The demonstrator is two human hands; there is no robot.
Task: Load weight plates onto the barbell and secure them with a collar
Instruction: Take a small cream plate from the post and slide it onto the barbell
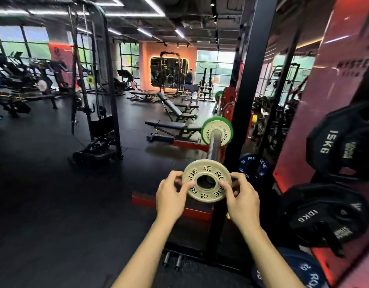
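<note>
Gripping the small plate edges, both hands face the sleeve.

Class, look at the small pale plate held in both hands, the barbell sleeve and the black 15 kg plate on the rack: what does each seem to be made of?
Small pale plate: probably painted or coated metal; matte cream face, scuffed, printed black lettering.
Barbell sleeve: bare steel, likely chromed; bright, reflective silver.
Black 15 kg plate: apparently rubber- or urethane-coated; dull black surface, raised pale numerals.

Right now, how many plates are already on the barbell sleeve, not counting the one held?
2 visible: a small white Rogue plate against a green-rimmed plate behind it. More may be hidden behind those.
</note>
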